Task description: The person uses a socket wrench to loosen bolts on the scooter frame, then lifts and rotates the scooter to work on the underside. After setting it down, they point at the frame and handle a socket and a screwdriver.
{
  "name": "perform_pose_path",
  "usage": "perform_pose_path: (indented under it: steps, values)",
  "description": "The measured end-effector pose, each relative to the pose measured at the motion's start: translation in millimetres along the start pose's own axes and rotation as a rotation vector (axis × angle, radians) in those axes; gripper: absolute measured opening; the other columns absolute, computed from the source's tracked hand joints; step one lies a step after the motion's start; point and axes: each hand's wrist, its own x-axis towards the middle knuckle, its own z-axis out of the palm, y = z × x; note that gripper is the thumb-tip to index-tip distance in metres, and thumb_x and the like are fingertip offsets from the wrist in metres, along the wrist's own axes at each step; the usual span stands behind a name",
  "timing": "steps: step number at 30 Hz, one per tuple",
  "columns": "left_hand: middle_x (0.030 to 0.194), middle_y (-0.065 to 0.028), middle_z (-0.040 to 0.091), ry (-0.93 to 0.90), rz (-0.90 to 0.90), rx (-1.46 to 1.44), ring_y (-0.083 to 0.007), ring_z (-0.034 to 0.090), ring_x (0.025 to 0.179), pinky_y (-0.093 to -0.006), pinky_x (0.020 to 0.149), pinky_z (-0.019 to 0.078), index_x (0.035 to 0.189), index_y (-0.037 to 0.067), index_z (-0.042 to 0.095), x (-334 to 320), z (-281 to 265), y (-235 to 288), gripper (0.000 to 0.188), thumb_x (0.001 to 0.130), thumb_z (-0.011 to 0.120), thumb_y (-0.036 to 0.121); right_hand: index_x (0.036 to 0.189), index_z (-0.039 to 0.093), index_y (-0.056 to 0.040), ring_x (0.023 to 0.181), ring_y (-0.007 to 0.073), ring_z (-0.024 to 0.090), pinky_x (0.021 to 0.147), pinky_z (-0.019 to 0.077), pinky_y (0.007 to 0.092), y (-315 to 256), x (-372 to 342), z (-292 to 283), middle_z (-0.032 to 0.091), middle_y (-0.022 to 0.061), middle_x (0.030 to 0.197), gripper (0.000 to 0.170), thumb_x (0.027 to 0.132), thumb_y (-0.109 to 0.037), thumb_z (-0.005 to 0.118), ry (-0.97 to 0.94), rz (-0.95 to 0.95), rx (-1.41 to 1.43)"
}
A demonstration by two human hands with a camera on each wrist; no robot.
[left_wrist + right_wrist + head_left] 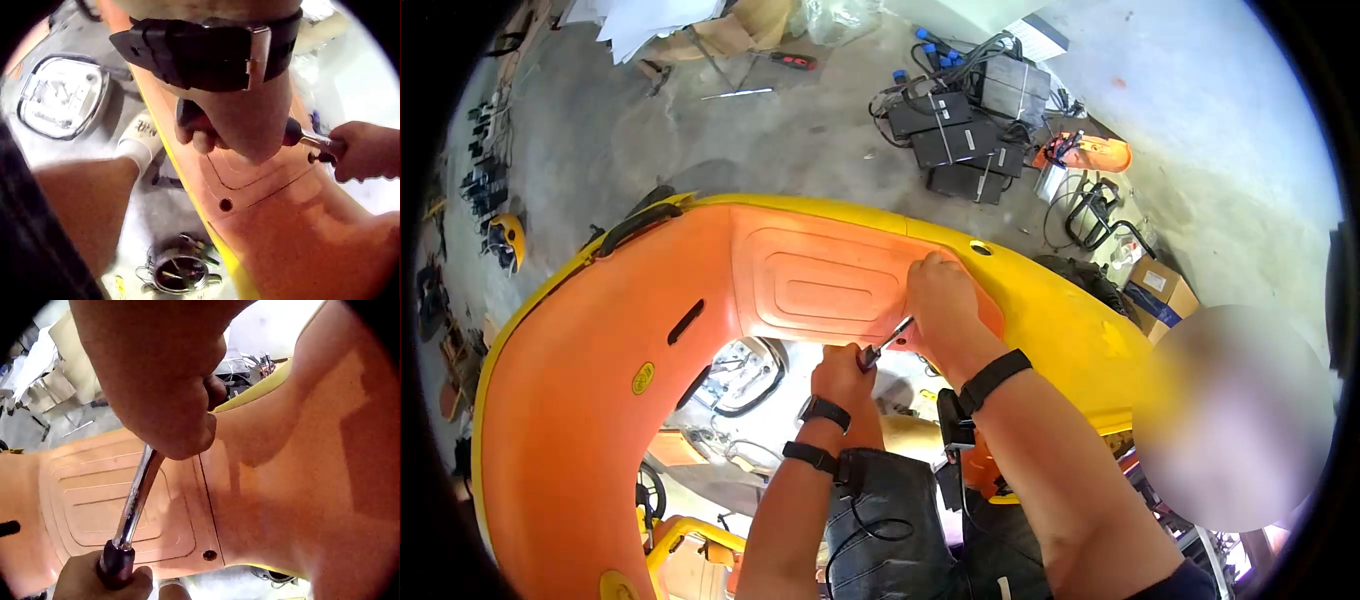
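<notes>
A metal-shafted tool point(892, 338) with a dark and red handle lies between the two hands over an orange and yellow molded shell point(600, 380). My left hand point(843, 372) grips the handle, also seen in the right wrist view point(117, 559). My right hand point(943, 300) curls round the other end of the shaft, close to the shell; in the left wrist view, the fingers of that hand point(369, 150) hold the metal end beside a small bolt-like part point(312, 157). A round hole point(210, 555) shows near the grooved panel point(106, 500). The shaft's tip is hidden.
Black boxes with cables point(955, 140), a red-handled tool point(795, 61) and white sheets point(645, 25) lie on the floor beyond the shell. A cardboard box point(1162, 290) stands at the right. Below the left wrist view's shell edge is a round container of tools point(180, 272).
</notes>
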Motion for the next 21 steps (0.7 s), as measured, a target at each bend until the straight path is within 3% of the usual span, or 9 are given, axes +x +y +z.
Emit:
perform_pose_path:
  steps: [2,7,8,10,11,14,15,17,21]
  values:
    - [0.074,-0.0150,0.065,0.027,-0.053,0.136,-0.0349,0.063,0.072,-0.0469,0.063,0.0491,0.079,0.012,0.061,11.7,-15.5,1.3,0.020,0.079,0.061,0.032,0.091,0.061,-0.0028,0.088,0.0276,0.067,0.067,0.0547,0.0370,2.8,-2.9,-1.3,0.064,0.0167,0.100,0.016,0.077,-0.011,0.065,-0.018,-0.023,-0.007]
    - [0.081,-0.0115,0.067,-0.065,0.509,0.627,-0.0283,0.065,0.077,-0.0440,0.068,0.0492,0.082,0.011,0.069,103.4,-157.4,54.4,0.020,0.078,0.063,0.029,0.089,0.061,0.0003,0.091,0.0249,0.067,0.070,0.0529,0.0343,-1.4,-5.8,7.8,0.065,0.0192,0.094,0.020,0.072,-0.009,0.068,-0.091,0.309,0.599]
    - [0.078,-0.0103,0.068,0.173,0.674,0.680,-0.0273,0.066,0.078,-0.0415,0.070,0.0493,0.078,0.012,0.070,126.3,-155.4,68.0,0.015,0.078,0.063,0.025,0.089,0.061,0.0003,0.091,0.0249,0.067,0.070,0.0529,0.0343,0.1,-4.5,6.3,0.065,0.0192,0.094,0.020,0.072,-0.009,0.068,-0.095,0.304,0.596]
    - [0.075,-0.0056,0.068,0.126,0.914,1.002,-0.0225,0.065,0.079,-0.0363,0.072,0.0485,0.069,0.015,0.071,139.0,-175.6,152.9,0.014,0.076,0.063,0.023,0.086,0.061,0.0047,0.079,0.0236,0.067,0.062,0.0508,0.0338,10.6,0.9,-0.9,0.066,0.0176,0.083,0.023,0.070,-0.010,0.069,-0.335,0.558,1.131]
    - [0.076,-0.0022,0.069,0.521,1.182,0.916,-0.0181,0.063,0.081,-0.0324,0.075,0.0458,0.071,0.016,0.072,167.3,-142.9,170.5,0.013,0.077,0.062,0.022,0.080,0.062,0.0058,0.066,0.0218,0.064,0.053,0.0471,0.0339,19.2,4.2,8.1,0.063,0.0132,0.071,0.023,0.068,-0.012,0.070,-0.411,0.586,1.337]
    - [0.083,-0.0012,0.069,0.325,1.101,1.152,-0.0173,0.060,0.091,-0.0341,0.084,0.0414,0.077,0.016,0.072,155.3,-139.7,209.5,0.015,0.079,0.059,0.023,0.073,0.061,0.0044,0.058,0.0189,0.059,0.049,0.0454,0.0340,31.2,14.2,39.9,0.060,0.0097,0.064,0.018,0.070,-0.013,0.068,-0.433,0.544,1.486]
    - [0.085,-0.0017,0.069,0.324,0.980,1.084,-0.0188,0.059,0.094,-0.0358,0.085,0.0408,0.079,0.016,0.072,158.5,-139.2,190.2,0.014,0.079,0.059,0.023,0.075,0.063,0.0038,0.064,0.0224,0.064,0.053,0.0481,0.0352,28.0,5.0,-10.6,0.063,0.0127,0.067,0.016,0.070,-0.011,0.068,-0.427,0.520,1.148]
    - [0.088,-0.0052,0.069,0.263,0.816,0.869,-0.0238,0.058,0.101,-0.0394,0.088,0.0397,0.087,0.013,0.071,149.3,-155.0,131.8,0.018,0.080,0.062,0.026,0.084,0.063,0.0033,0.068,0.0248,0.066,0.056,0.0490,0.0363,29.4,7.5,0.0,0.065,0.0169,0.073,0.019,0.072,-0.011,0.066,-0.327,0.353,0.913]
    - [0.080,-0.0117,0.067,-0.138,0.360,0.471,-0.0306,0.065,0.074,-0.0440,0.069,0.0490,0.086,0.009,0.062,74.9,-121.4,14.0,0.032,0.076,0.068,0.039,0.095,0.063,-0.0003,0.087,0.0314,0.065,0.073,0.0516,0.0388,12.8,3.2,6.1,0.066,0.0205,0.092,0.020,0.078,-0.010,0.059,-0.127,0.087,0.422]
